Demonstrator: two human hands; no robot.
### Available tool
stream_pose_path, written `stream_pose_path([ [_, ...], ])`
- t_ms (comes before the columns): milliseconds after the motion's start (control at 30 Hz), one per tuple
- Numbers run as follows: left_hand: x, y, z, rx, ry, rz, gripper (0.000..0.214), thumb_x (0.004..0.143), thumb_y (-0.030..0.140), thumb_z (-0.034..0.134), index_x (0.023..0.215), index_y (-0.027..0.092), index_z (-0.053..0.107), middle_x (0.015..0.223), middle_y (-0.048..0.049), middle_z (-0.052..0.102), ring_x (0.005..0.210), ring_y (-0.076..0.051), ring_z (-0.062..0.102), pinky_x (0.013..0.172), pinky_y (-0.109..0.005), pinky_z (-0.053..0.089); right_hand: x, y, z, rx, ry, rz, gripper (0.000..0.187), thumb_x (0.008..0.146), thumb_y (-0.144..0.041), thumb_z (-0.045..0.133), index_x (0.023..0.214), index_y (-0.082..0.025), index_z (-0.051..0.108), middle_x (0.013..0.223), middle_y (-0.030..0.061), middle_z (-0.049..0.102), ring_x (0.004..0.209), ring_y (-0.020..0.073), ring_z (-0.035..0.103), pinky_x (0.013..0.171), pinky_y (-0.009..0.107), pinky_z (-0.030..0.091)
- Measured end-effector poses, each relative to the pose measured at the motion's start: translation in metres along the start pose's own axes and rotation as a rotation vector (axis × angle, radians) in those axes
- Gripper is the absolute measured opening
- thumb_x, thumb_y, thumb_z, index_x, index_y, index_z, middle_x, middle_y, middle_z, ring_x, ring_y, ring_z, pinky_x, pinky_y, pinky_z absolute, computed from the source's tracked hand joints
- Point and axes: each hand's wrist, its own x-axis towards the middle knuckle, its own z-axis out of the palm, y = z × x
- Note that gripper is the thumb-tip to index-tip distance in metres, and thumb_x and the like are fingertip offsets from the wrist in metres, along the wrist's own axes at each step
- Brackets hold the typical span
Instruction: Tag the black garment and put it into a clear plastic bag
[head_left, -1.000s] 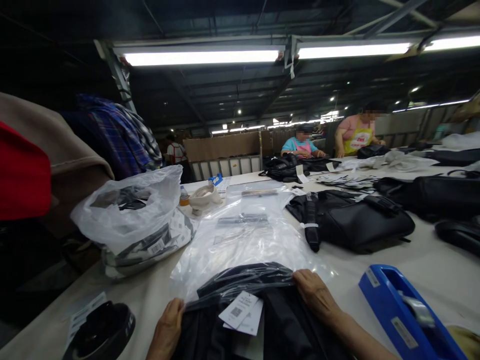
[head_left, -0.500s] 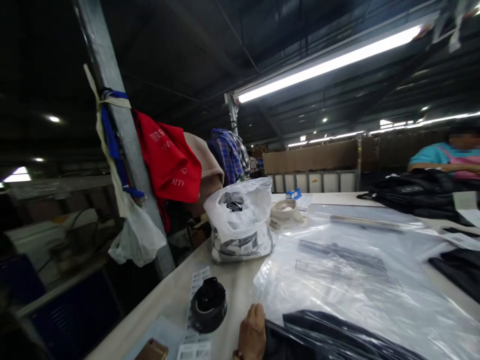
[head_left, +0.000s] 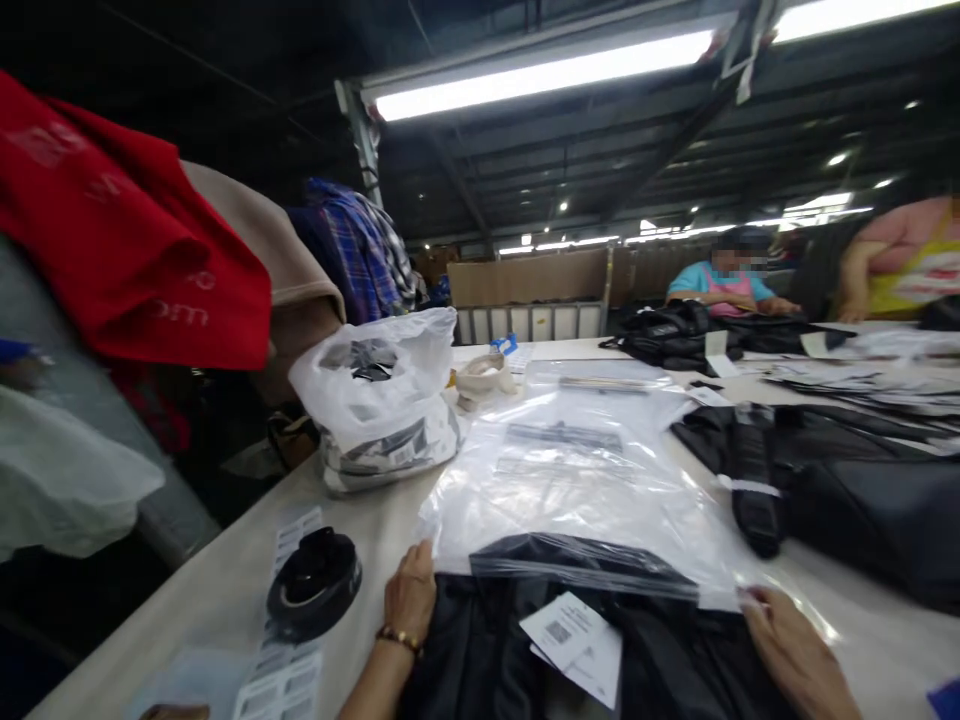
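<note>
A large clear plastic bag (head_left: 555, 490) lies flat on the table, its near edge running between my two hands. My left hand (head_left: 411, 592), with a beaded bracelet at the wrist, is closed on the left corner of that edge. At the right corner, my right hand (head_left: 791, 640) pinches the plastic between thumb and fingers. Between my hands lies a black item (head_left: 675, 645) that looks like a bag, its far end covered by the clear plastic. White paper hang tags (head_left: 574, 640) rest on top of it.
Left of my left hand are a roll of black tape (head_left: 315, 585) and barcode sticker sheets (head_left: 281, 690). A filled white plastic bag (head_left: 379, 400) stands behind. Black bags (head_left: 862, 510) lie on the right. Two co-workers (head_left: 724, 280) are across the table.
My view has turned right and down. My right hand has come into view at the plastic bag's right corner. The black item and its hang tags now show much more.
</note>
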Motion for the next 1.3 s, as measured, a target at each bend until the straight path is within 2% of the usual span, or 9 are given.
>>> stream_pose_path([
  [167,0.006,-0.003,-0.002,-0.022,-0.053,0.036,0.023,0.085,0.007,0.036,0.083,0.017,0.056,0.089,-0.0058,0.061,0.086,-0.017,0.058,0.073,-0.026,0.043,-0.002,-0.016,-0.007,0.000,-0.060,0.133,0.041,0.074,-0.056,0.028,0.085,-0.023,0.050,0.080,0.0096,0.067,0.077,0.0272,0.064,0.070,0.036,0.047],
  [367,0.012,-0.009,0.000,-0.044,-0.080,0.149,0.029,0.079,-0.001,0.031,0.079,0.018,0.053,0.087,-0.0060,0.059,0.089,-0.018,0.054,0.078,-0.027,0.041,0.000,-0.018,-0.011,-0.017,-0.068,0.165,0.022,0.072,-0.034,0.036,0.084,-0.021,0.049,0.071,0.0070,0.065,0.072,0.0251,0.062,0.067,0.032,0.043],
  [467,0.010,-0.016,0.000,-0.053,-0.094,0.201,0.031,0.079,0.000,0.028,0.078,0.018,0.053,0.086,-0.0075,0.058,0.087,-0.021,0.052,0.079,-0.030,0.039,-0.004,-0.018,-0.015,-0.011,-0.077,0.140,0.011,0.070,-0.028,0.038,0.072,-0.023,0.048,0.064,0.0038,0.061,0.065,0.0225,0.060,0.064,0.030,0.041],
  [600,-0.003,-0.024,-0.002,-0.057,-0.096,0.228,0.025,0.081,0.007,0.029,0.074,0.019,0.050,0.081,-0.0078,0.054,0.084,-0.024,0.050,0.075,-0.033,0.037,-0.018,-0.017,-0.020,0.052,-0.092,0.074,0.012,0.072,-0.032,0.038,0.065,-0.025,0.046,0.059,0.0014,0.058,0.062,0.0217,0.058,0.062,0.030,0.039],
  [667,-0.010,-0.024,-0.005,-0.150,-0.091,0.144,0.024,0.082,0.010,0.029,0.074,0.020,0.049,0.081,-0.0060,0.052,0.078,-0.022,0.050,0.068,-0.031,0.035,-0.025,-0.015,-0.022,0.092,-0.093,0.073,0.013,0.071,-0.034,0.039,0.065,-0.025,0.047,0.057,0.0007,0.058,0.061,0.0219,0.057,0.061,0.031,0.038],
  [800,-0.016,-0.018,-0.012,-0.429,-0.063,-0.185,0.018,0.079,0.014,0.033,0.065,0.022,0.041,0.067,0.0006,0.046,0.059,-0.016,0.044,0.058,-0.028,0.030,-0.031,-0.014,-0.025,0.193,-0.083,0.117,0.018,0.067,-0.042,0.043,0.064,-0.025,0.050,0.059,0.0003,0.059,0.061,0.0217,0.058,0.063,0.032,0.040],
  [1000,-0.007,-0.015,-0.004,-0.732,-0.108,-0.533,0.022,0.068,0.040,0.048,0.062,0.024,0.035,0.047,0.0045,0.045,0.048,-0.016,0.049,0.049,-0.026,0.036,-0.036,-0.023,-0.026,0.451,-0.103,0.248,0.031,0.059,-0.051,0.053,0.070,-0.023,0.053,0.062,-0.0004,0.060,0.062,0.0207,0.057,0.059,0.031,0.043],
  [1167,-0.005,-0.007,0.002,-0.997,-0.070,-0.656,0.041,0.050,0.057,0.056,0.063,0.023,0.036,0.046,0.0083,0.037,0.045,-0.012,0.044,0.045,-0.025,0.038,-0.043,-0.031,-0.024,0.738,-0.139,0.359,0.036,0.056,-0.049,0.063,0.076,-0.024,0.047,0.060,-0.0064,0.055,0.052,0.0146,0.054,0.051,0.026,0.043],
  [1300,-0.007,0.000,-0.004,-1.023,-0.040,-0.673,0.038,0.047,0.051,0.056,0.062,0.023,0.036,0.047,0.0095,0.035,0.044,-0.010,0.038,0.043,-0.024,0.035,-0.045,-0.033,-0.027,0.854,-0.160,0.435,0.038,0.052,-0.040,0.070,0.072,-0.024,0.042,0.053,-0.0091,0.051,0.045,0.0119,0.049,0.045,0.024,0.039],
])
